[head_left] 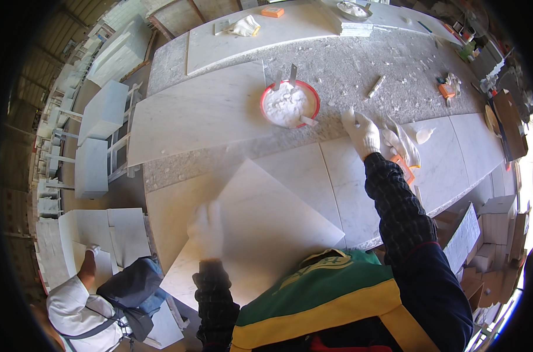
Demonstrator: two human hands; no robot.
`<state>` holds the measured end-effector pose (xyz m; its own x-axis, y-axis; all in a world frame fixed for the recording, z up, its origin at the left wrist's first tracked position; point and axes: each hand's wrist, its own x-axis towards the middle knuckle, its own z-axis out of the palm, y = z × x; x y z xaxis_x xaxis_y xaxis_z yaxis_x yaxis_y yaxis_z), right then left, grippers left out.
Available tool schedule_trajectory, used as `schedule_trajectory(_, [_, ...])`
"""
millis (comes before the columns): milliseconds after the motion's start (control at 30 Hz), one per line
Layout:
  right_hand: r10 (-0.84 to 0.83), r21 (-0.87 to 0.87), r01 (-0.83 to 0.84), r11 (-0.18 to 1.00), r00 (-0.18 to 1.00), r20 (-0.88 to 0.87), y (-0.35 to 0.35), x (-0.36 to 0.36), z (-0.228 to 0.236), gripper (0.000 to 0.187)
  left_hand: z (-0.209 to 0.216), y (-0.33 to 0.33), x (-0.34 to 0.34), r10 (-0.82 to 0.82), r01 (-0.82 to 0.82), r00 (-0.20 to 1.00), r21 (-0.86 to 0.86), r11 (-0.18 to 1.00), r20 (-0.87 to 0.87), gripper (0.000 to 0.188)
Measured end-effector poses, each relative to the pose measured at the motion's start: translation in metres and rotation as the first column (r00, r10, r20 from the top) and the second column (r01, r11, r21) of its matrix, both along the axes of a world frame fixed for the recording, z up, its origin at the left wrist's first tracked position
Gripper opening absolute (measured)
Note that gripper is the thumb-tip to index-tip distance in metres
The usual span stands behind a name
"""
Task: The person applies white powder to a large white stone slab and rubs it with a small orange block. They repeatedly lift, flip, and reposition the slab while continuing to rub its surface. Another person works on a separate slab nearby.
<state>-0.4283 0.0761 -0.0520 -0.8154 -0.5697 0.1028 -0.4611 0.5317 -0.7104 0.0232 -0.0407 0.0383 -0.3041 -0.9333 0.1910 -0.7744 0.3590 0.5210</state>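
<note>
A square white marble slab [278,217] lies turned cornerwise in front of me, partly over the table's near edge. My left hand [206,227], in a white glove, is at its left side; motion smears the fingers. My right hand [363,136], gloved too, is over the row of slabs to the right, its fingers drawn together. Whatever they pinch is too small to make out. Beyond and to its left stands a red-rimmed bowl [318,104] of white powdery paste with several flat metal scrapers. Loose white gloves [408,146] and an orange box [403,167] lie beside my right wrist.
A long marble slab [190,126] lies left of the bowl. White crumbs and a whitish stick [376,86] litter the grey tabletop [331,61]. At the far edge sits a metal bowl [353,10]. A person [96,302] works at lower left, near stacked slabs [102,117].
</note>
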Motion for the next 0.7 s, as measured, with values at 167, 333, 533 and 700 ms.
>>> schedule_trajectory(167, [-0.134,-0.222,0.103,0.97,0.983,-0.127,0.014,0.014,0.0,0.047,-0.005,-0.001,0.003,0.01,-0.012,0.998,0.032,0.999,0.055,0.038])
schedule_trajectory(333, [0.012,-0.428,0.08,0.9,0.978,0.207,0.069,0.08,0.032,0.052,-0.008,-0.001,0.004,0.004,-0.006,0.997,0.014,1.0,0.078,0.04])
schedule_trajectory(533, [0.479,-0.113,-0.471,0.875,0.806,0.347,0.091,0.176,0.052,0.045,-0.008,-0.001,0.003,-0.009,0.008,0.997,0.019,1.0,0.078,0.042])
schedule_trajectory(700, [0.508,-0.111,-0.521,0.847,0.729,0.458,0.081,0.204,0.047,0.054,-0.005,0.001,0.006,-0.012,0.001,0.995,0.121,0.993,0.097,0.049])
